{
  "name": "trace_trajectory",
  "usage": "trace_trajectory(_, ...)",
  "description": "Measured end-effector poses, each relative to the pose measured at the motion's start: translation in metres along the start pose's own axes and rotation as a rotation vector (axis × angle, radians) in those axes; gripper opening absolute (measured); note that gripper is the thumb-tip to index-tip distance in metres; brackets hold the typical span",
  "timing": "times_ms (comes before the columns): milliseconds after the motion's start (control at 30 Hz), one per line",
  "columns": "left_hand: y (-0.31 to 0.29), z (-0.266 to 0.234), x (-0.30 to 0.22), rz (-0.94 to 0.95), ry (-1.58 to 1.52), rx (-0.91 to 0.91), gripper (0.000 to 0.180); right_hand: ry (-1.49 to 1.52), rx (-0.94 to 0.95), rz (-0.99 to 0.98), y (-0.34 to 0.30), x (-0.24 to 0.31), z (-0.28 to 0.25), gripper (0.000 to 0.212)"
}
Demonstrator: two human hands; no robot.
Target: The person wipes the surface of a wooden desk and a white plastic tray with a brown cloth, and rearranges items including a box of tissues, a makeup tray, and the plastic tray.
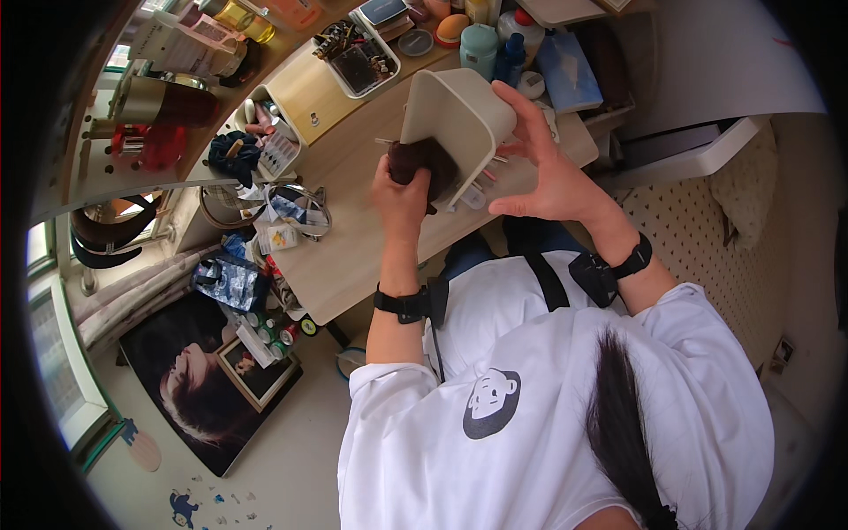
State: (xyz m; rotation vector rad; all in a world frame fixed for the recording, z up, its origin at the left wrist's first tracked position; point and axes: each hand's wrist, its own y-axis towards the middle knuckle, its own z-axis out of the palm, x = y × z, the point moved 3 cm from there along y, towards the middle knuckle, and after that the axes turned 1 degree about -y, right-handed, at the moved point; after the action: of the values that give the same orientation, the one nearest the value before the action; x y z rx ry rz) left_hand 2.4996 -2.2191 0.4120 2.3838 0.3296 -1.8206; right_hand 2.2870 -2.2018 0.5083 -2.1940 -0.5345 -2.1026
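A cream-coloured bin (464,106) with rounded corners is tilted over the desk, its open side turned toward me. My left hand (406,194) is closed on a dark brown, soft-looking cloth (422,168) at the bin's mouth. A thin pale stick-like end shows beside the cloth; what it belongs to is hidden. At the bin's right side, my right hand (552,168) has its fingers stretched and spread. Its fingertips are at the bin's outer corner, while the thumb stands apart from it. Small cosmetic items (477,194) lie on the desk just beneath the bin.
Along the desk's (353,177) back edge are an organizer of dark small items (358,62), a teal jar (479,49) and a blue tissue pack (570,71). At left stand a cosmetics box (274,141) and a clear bag (300,212). A white drawer (698,159) juts out at right.
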Motion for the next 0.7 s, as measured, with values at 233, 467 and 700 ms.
trace_trajectory(233, -0.020, 0.037, -0.027, -0.089, -0.345, 0.247, 0.030, -0.240, 0.038, 0.016, -0.003, -0.004, 0.008, 0.109)
trace_trajectory(467, -0.019, 0.028, -0.042, 0.080, 0.009, 0.113, 0.038, -0.429, -0.025, -0.055, -0.021, -0.021, 0.009, 0.097)
trace_trajectory(700, 0.006, -0.052, -0.002, -0.022, -0.084, -0.040, 0.035, -0.478, -0.039, -0.261, -0.007, 0.004, -0.025, 0.096)
